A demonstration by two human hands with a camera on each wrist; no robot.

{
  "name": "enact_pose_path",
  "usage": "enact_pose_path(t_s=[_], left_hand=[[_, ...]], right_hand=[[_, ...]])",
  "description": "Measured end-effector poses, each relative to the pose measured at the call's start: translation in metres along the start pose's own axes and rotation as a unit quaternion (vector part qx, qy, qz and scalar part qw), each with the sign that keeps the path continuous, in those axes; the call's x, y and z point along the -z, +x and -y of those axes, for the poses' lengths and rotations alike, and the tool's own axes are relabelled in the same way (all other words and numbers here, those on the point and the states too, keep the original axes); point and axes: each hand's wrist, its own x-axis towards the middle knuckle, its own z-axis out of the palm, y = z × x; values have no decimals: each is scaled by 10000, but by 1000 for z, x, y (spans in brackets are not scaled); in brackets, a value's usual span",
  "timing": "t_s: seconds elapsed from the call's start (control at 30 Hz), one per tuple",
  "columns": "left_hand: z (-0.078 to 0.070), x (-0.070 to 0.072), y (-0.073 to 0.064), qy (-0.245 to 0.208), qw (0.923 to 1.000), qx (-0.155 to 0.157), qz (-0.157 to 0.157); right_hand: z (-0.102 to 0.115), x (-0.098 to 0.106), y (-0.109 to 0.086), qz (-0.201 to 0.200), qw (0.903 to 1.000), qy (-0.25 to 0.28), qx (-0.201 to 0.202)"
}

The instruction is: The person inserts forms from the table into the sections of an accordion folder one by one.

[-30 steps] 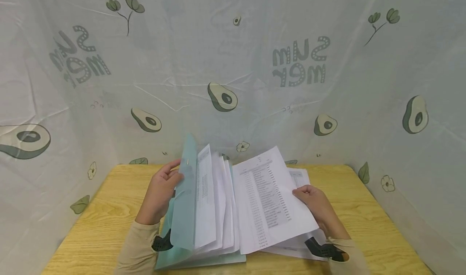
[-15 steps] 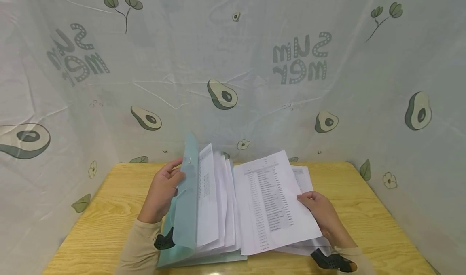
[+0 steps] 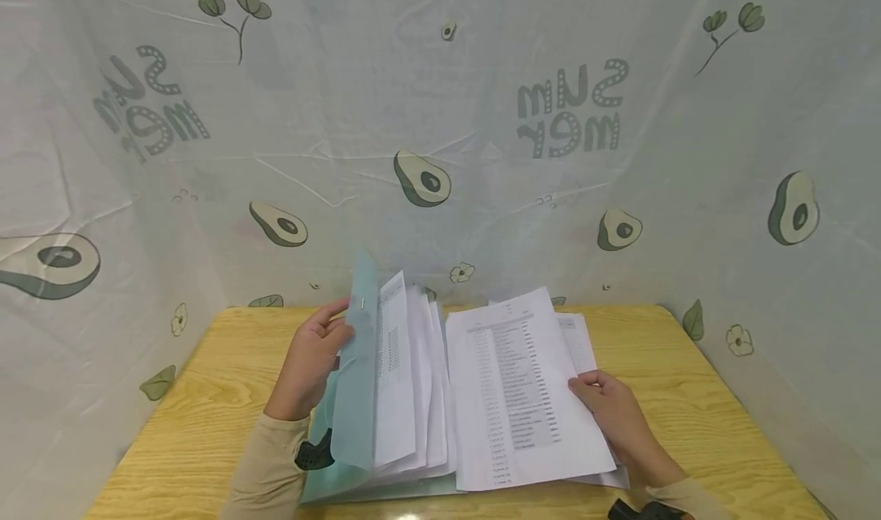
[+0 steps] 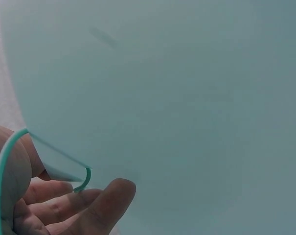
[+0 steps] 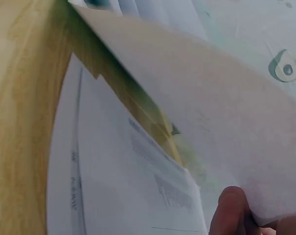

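A pale green plastic folder (image 3: 352, 398) stands open on the wooden table (image 3: 206, 398), its cover raised on edge with several white sheets (image 3: 413, 382) fanned behind it. My left hand (image 3: 311, 361) grips the cover's far edge; the left wrist view is filled by that green cover (image 4: 177, 98) with my fingers (image 4: 89, 205) curled below it. My right hand (image 3: 609, 409) pinches the right edge of a printed sheet (image 3: 519, 394) and holds it low over a stack of papers (image 3: 581, 344). In the right wrist view my thumb (image 5: 231, 210) is under the lifted sheet (image 5: 211, 127), above the stack (image 5: 118, 186).
A white cloth printed with avocados (image 3: 421, 180) and lettering hangs round the table on the back and both sides. Bare wood shows at the left (image 3: 193, 428) and the far right (image 3: 723, 428) of the table.
My right hand has lowered the printed sheet toward the stack and drawn slightly nearer. The left hand and the raised folder cover have stayed put.
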Motion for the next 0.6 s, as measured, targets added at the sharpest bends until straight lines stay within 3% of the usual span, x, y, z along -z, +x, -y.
enact_pose_path(t_s=[0.37,0.6], left_hand=[[2,0,1,39,9999,-106,64],[3,-1,1,-3,9999,-77,81]], right_hand=[[-6,-5,-7,4,9980,570,-274],[-6,-7,-5,-248,9984,500,-63]])
